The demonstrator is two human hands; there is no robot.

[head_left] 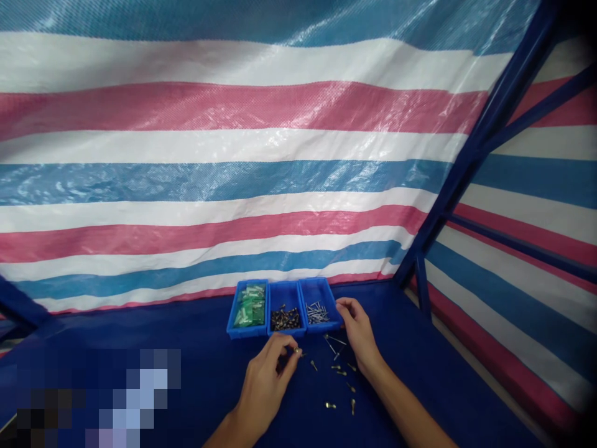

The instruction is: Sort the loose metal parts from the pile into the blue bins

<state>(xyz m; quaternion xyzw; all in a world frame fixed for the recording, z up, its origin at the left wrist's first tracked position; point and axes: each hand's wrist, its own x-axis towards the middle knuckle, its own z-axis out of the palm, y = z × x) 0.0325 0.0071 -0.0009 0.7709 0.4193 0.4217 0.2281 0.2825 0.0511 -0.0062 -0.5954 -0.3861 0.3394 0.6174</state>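
Observation:
My left hand (268,373) is in front of the middle bin, thumb and forefinger pinching a small brass-coloured fitting (297,350). Its exact kind is too small to make out. At the right bin's outer edge, my right hand (358,326) has thumb and forefinger closed together; whatever is between them is hidden. Long silver pins (334,348) lie on the blue table (186,354) between my hands. Closer to me are several loose brass-coloured pieces (330,406), some with a thin shank.
Three blue bins stand side by side: the left bin (229,328) holds green and clear pieces, the middle bin (285,291) dark brassy fittings, the right bin (313,289) silver pins. Behind is a striped tarp (209,180). A blue metal frame (459,171) slants up at the right.

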